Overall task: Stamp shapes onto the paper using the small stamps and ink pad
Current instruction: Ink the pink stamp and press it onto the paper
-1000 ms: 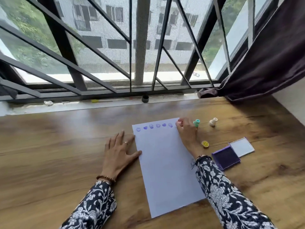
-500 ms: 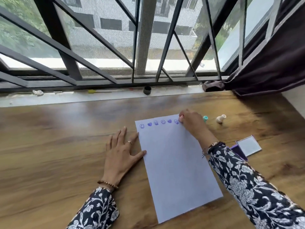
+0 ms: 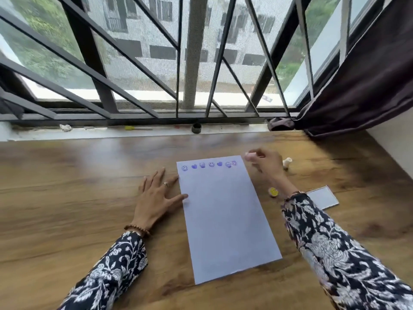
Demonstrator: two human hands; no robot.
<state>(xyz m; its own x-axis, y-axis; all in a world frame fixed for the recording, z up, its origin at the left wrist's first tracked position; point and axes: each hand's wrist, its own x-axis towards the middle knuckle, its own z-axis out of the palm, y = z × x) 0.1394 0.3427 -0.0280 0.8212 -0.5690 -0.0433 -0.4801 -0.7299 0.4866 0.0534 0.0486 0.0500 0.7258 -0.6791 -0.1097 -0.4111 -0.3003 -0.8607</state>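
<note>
A white sheet of paper [image 3: 225, 215] lies on the wooden table with a row of several purple stamped shapes [image 3: 207, 165] along its top edge. My left hand [image 3: 156, 195] rests flat on the table, fingers spread, its thumb on the paper's left edge. My right hand [image 3: 266, 163] hovers just past the paper's top right corner, fingers closed on a small pink stamp [image 3: 248, 156]. A cream stamp [image 3: 287, 163] stands right of that hand. A yellow smiley stamp [image 3: 273, 192] lies by my right wrist. The ink pad's lid [image 3: 324, 197] shows beyond my sleeve; the pad itself is hidden.
The wooden table [image 3: 67, 198] runs back to a window sill with a barred window. A small dark cap [image 3: 196, 128] and a yellow item [image 3: 129, 128] lie on the sill. A dark curtain [image 3: 362, 86] hangs at the right, with a white wall below it.
My right hand has lifted off the paper's top right corner and moved right, leaving a new purple print at the row's end. My left hand stays put. The camera view shifted slightly.
</note>
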